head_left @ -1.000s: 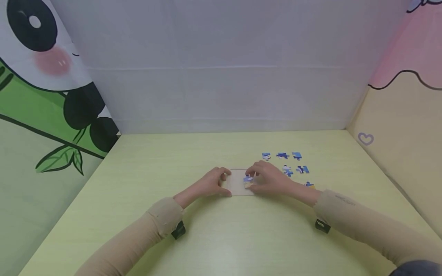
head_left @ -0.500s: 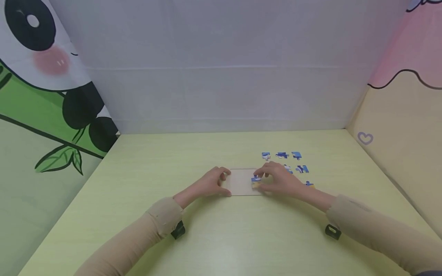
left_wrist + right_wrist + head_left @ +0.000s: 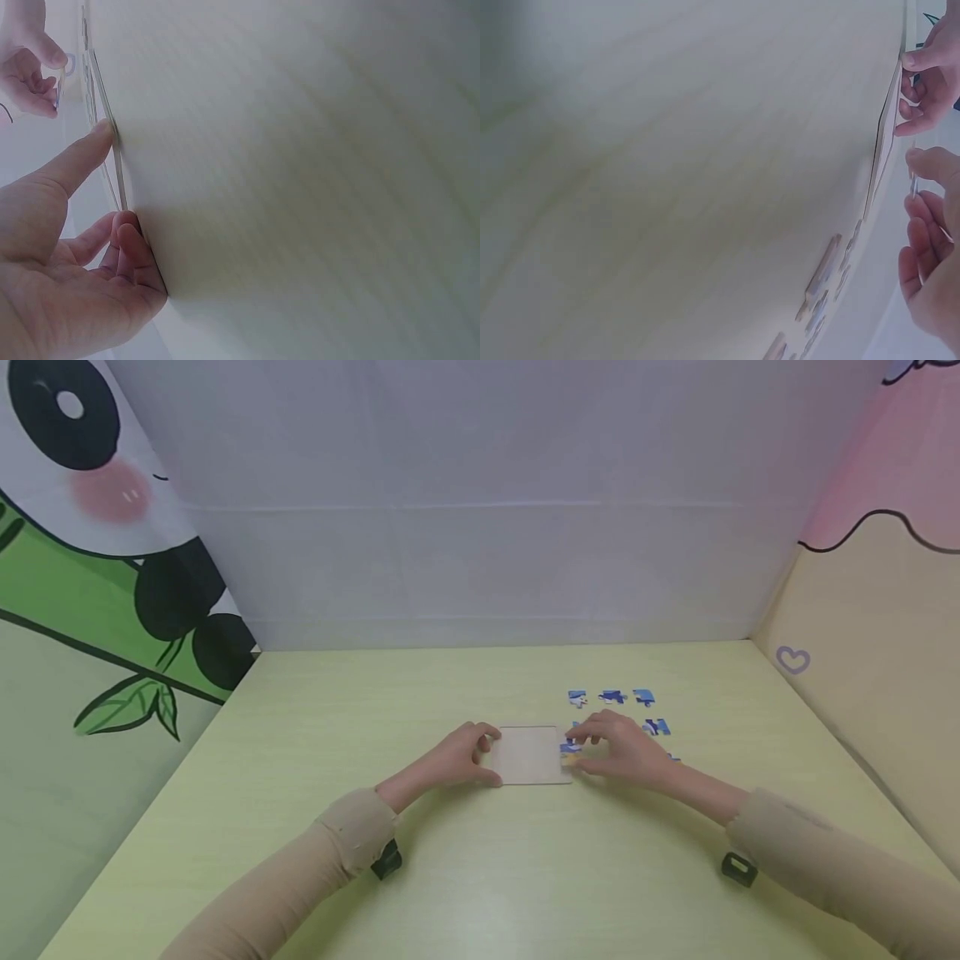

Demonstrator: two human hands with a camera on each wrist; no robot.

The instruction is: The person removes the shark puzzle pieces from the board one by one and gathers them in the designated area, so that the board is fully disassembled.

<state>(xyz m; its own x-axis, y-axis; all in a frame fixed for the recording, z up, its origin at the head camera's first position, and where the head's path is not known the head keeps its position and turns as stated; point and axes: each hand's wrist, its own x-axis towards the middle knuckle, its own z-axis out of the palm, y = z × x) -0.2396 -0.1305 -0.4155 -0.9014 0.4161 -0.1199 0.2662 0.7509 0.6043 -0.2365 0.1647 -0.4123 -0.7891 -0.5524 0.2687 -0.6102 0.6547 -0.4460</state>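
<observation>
My right hand [image 3: 618, 752] pinches a jigsaw piece [image 3: 570, 754], blue above and yellow below, between thumb and fingertips. The piece is at the right edge of a pale, flat puzzle board [image 3: 525, 756]. In the right wrist view that piece [image 3: 913, 184] is edge-on and raised above the table. My left hand [image 3: 463, 756] holds the board by its left end, thumb at the near corner and index finger at the far one. Its other fingers curl against the table in the left wrist view, where the thumb [image 3: 94, 146] touches the board's edge.
Several loose jigsaw pieces lie behind and right of the board, among them a white-and-blue one [image 3: 577, 699], a dark blue one [image 3: 612, 697] and another [image 3: 657, 727]. My right hand partly covers others. A grey-white wall [image 3: 480, 568] rises behind the table [image 3: 390, 693].
My right hand has moved right with the jigsaw piece, from over the board to its right edge, uncovering the board's surface. The left hand and board have stayed put.
</observation>
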